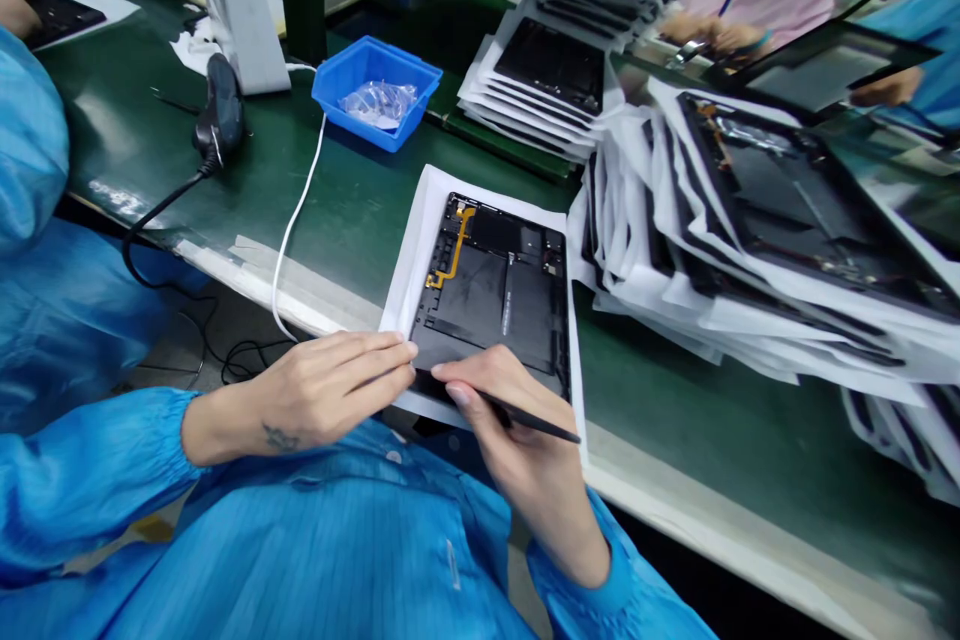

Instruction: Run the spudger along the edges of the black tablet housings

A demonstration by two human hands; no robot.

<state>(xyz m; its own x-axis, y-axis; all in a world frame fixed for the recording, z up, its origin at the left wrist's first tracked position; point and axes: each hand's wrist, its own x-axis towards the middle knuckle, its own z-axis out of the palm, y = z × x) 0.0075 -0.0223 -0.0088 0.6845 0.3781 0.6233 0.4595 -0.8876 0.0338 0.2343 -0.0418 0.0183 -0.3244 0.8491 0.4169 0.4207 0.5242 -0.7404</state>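
An opened tablet housing point(480, 290) lies on a white sheet point(416, 210) at the table's front edge. Its inside shows an orange-yellow flex cable point(451, 260) at the upper left and dark grey battery panels. My left hand point(322, 385) rests with fingers stretched out, fingertips at the housing's near left corner. Between the thumb and fingers of my right hand point(525, 430) is a thin black pointed tool point(536, 418), its kind unclear, held over the housing's near edge. The tool's working end is hidden by the fingers.
Stacked tablet housings with paper sheets between them stand to the right point(825, 220) and behind point(547, 70). A blue bin point(375, 135) holds clear plastic pieces. A black corded device point(220, 110) and a white cable point(300, 210) lie left. Co-workers sit left and across.
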